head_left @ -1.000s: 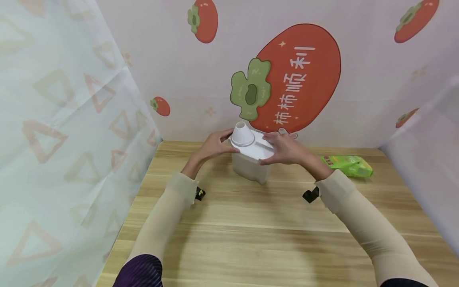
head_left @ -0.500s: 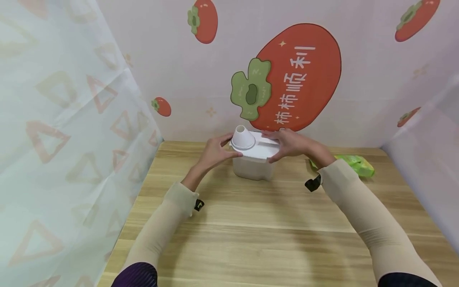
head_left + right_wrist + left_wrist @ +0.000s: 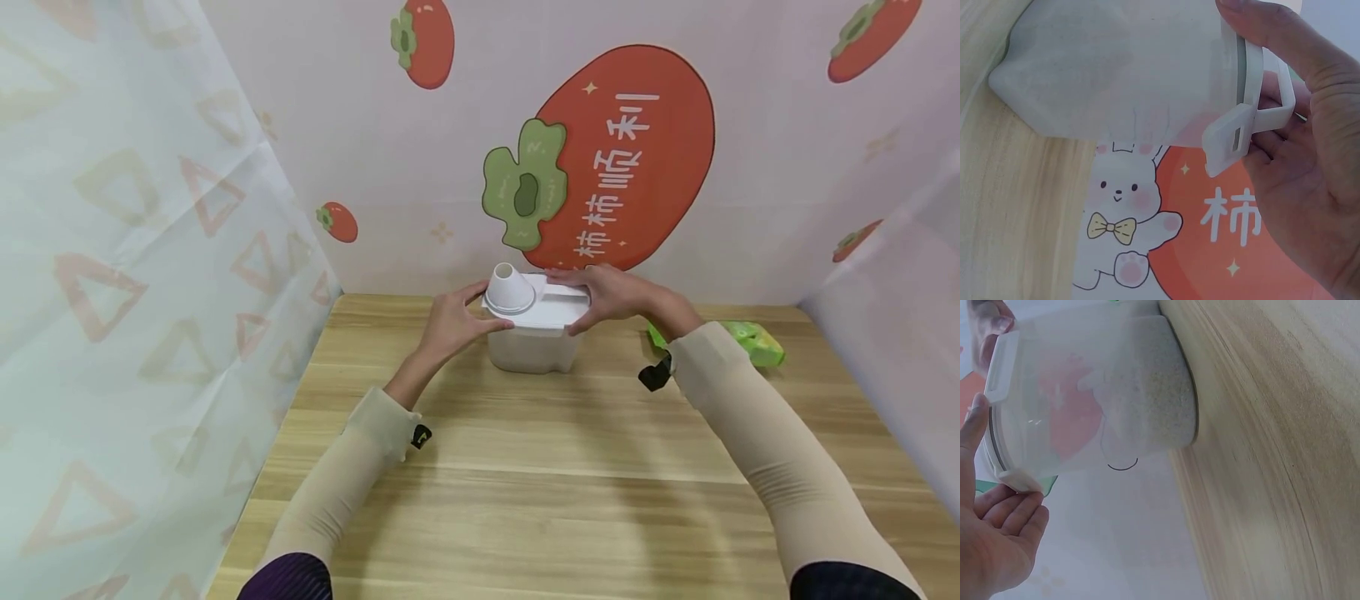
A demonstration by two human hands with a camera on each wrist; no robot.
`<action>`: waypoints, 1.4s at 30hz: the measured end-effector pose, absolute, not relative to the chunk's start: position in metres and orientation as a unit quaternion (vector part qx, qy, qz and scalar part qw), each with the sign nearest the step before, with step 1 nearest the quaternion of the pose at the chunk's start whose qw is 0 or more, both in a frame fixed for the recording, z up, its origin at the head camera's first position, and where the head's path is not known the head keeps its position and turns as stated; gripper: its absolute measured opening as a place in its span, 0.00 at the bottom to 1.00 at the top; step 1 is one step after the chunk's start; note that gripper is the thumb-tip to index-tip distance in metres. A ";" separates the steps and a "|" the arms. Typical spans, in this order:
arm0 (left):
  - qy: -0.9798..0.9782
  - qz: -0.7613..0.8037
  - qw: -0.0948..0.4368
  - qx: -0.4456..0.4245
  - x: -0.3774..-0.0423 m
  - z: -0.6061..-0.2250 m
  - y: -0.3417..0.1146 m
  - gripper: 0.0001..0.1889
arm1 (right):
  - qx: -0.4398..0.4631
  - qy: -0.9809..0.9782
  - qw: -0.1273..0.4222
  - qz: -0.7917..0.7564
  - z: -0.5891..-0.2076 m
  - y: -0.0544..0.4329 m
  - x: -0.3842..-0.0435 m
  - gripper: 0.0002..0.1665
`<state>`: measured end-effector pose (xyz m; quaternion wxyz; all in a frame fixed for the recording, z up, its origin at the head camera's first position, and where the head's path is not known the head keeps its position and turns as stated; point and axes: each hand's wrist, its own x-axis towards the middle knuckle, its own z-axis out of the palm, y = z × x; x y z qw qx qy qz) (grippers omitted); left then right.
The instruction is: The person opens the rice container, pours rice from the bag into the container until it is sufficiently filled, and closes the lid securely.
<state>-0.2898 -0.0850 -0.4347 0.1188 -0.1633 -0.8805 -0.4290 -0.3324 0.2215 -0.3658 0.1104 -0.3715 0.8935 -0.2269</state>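
A translucent storage container (image 3: 529,353) with a white lid (image 3: 551,312) stands upright on the table near the back wall. Pale grains, rice by the look of them, fill its lower part in the left wrist view. On the lid's left end rises a white cone-shaped spout (image 3: 510,290). My left hand (image 3: 453,323) grips the lid's left end, thumb in front and fingers at the side and back. At the other end my right hand (image 3: 611,293) holds the lid between thumb and fingers. A clip (image 3: 1227,140) there sticks out at an angle, below a handle loop (image 3: 1285,94).
A green packet (image 3: 753,343) lies on the wooden table (image 3: 517,508) to the right, partly behind my right forearm. A printed cloth wall (image 3: 420,167) rises just behind the container, with others along the left and right sides.
The container has turned so its long side faces me more squarely, and its right end has shifted slightly right. Both hands have kept hold of the lid, the right one moving with it.
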 end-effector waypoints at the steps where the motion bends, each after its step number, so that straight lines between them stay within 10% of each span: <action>1: -0.881 -0.428 0.121 -0.163 -0.290 -0.435 -0.085 0.48 | -0.370 0.894 0.112 -0.228 -0.366 0.222 -0.333 0.59; 42: -0.835 -0.476 -0.040 -0.274 -0.323 -0.431 -0.099 0.54 | -0.329 0.859 0.076 -0.385 -0.391 0.260 -0.310 0.53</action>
